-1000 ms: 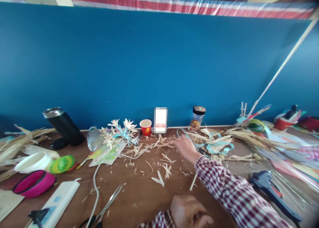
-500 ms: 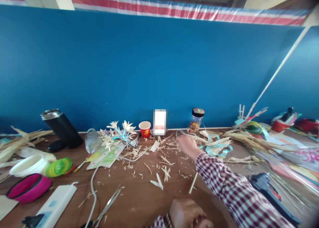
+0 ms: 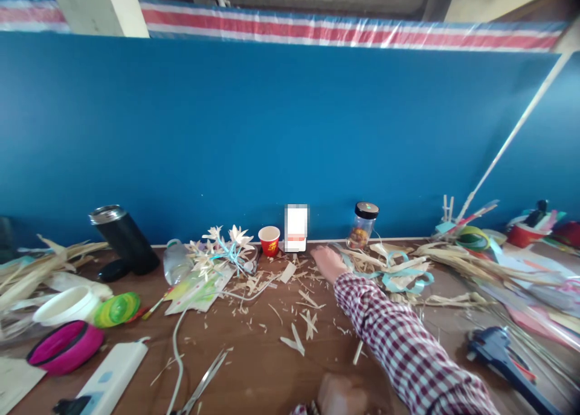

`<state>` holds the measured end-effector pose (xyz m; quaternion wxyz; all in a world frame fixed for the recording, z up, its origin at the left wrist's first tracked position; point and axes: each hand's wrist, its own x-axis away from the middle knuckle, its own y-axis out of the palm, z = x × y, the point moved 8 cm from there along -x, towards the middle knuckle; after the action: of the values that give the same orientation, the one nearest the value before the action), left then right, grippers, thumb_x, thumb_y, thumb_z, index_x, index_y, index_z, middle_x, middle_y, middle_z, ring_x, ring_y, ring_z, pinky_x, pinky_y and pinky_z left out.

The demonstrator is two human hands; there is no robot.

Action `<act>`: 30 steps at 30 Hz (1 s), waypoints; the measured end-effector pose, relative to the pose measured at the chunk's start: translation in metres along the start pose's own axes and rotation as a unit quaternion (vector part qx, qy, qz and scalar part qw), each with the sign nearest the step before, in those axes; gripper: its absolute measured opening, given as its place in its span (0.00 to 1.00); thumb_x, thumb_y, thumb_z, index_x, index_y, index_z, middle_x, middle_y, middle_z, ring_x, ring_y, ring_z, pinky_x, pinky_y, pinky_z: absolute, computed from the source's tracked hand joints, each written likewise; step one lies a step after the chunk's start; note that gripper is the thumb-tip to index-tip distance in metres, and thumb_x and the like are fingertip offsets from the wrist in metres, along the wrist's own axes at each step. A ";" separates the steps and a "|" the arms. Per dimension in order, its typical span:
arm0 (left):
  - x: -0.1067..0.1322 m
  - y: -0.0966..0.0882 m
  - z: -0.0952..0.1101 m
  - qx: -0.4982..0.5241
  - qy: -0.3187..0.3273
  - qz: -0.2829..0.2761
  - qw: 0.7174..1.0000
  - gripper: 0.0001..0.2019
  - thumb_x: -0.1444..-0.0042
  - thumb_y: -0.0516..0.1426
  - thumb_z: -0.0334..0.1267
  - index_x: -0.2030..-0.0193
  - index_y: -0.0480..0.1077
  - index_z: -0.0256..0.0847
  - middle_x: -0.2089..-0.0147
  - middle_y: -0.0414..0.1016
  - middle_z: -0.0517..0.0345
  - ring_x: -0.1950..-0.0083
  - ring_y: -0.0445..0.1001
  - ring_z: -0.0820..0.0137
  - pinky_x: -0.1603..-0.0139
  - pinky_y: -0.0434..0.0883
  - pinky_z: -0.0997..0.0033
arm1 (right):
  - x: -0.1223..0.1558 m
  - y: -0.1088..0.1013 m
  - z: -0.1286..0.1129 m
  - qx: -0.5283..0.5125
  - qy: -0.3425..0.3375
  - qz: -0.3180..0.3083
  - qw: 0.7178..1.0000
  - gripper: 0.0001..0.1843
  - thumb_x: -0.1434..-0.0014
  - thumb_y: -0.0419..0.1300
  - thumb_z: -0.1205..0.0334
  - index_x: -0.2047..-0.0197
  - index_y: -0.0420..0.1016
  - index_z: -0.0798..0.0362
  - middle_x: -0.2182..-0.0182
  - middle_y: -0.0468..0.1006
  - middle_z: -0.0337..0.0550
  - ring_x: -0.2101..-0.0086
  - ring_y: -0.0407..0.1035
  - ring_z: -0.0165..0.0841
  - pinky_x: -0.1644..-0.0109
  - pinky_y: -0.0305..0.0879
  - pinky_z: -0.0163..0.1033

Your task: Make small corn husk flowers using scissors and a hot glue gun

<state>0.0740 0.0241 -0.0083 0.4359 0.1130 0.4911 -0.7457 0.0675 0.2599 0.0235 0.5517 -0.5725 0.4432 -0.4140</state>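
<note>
My right hand (image 3: pixel 327 263), in a checked sleeve, is stretched out to the back of the table among pale shavings (image 3: pixel 353 264), left of a clear jar (image 3: pixel 362 229) with a black lid. Its fingers point away from me, and I cannot make out whether they grip anything. At the bottom edge my left hand (image 3: pixel 342 394) is smeared by motion, so its fingers do not show. Between the hands lie a thin pale stick (image 3: pixel 357 352), a star-shaped piece of husk (image 3: pixel 310 324) and a V-shaped one (image 3: pixel 294 341).
Pale flowers (image 3: pixel 229 246), a red paper cup (image 3: pixel 269 241) and a black flask (image 3: pixel 124 240) stand along the blue partition. Scissors (image 3: pixel 206 379) and a power strip (image 3: pixel 113 376) lie left, a glue gun (image 3: pixel 502 354) right. A white cable (image 3: pixel 177 354) crosses the table.
My right hand has moved a little left along the back of the table, away from the jar. My left hand has dropped lower and blurred. The whole view has shifted slightly.
</note>
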 end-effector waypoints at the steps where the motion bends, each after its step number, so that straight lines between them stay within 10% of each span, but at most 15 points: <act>1: 0.000 0.001 -0.001 0.003 -0.005 0.002 1.000 0.15 0.46 0.53 0.47 0.75 0.76 0.44 0.80 0.74 0.56 0.77 0.72 0.73 0.74 0.69 0.77 | 0.000 0.001 0.001 -0.004 0.003 0.002 1.000 0.15 0.44 0.48 0.74 0.57 0.72 0.57 0.60 0.71 0.53 0.57 0.66 0.37 0.57 0.60 0.40; 17: -0.005 -0.054 0.008 0.064 -0.068 0.138 0.986 0.17 0.45 0.50 0.45 0.77 0.73 0.39 0.84 0.69 0.57 0.82 0.66 0.75 0.81 0.63 0.78 | 0.070 -0.060 0.017 -0.212 0.003 0.134 0.968 0.19 0.39 0.45 0.52 0.64 0.72 0.54 0.73 0.76 0.41 0.73 0.68 0.31 0.70 0.58 0.32; 23: 0.018 -0.103 -0.041 0.100 -0.323 0.296 0.893 0.20 0.43 0.51 0.41 0.45 0.62 0.37 0.63 0.73 0.49 0.68 0.72 0.70 0.71 0.71 0.73 | 0.143 -0.051 -0.011 -0.300 -0.048 0.122 0.945 0.16 0.38 0.46 0.59 0.71 0.70 0.54 0.75 0.74 0.39 0.74 0.66 0.28 0.70 0.56 0.30; 30: 0.011 -0.104 -0.073 0.220 -0.309 0.245 0.892 0.16 0.47 0.54 0.45 0.55 0.73 0.40 0.54 0.71 0.48 0.54 0.70 0.62 0.56 0.70 0.63 | 0.168 -0.031 -0.039 -0.288 -0.109 0.116 0.944 0.12 0.37 0.46 0.63 0.66 0.68 0.55 0.71 0.75 0.42 0.72 0.66 0.27 0.68 0.57 0.29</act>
<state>-0.0301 0.0932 0.0152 0.6985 0.0869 0.1124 -0.7014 0.0763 0.0874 0.0539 0.4531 -0.6930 0.5438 -0.1366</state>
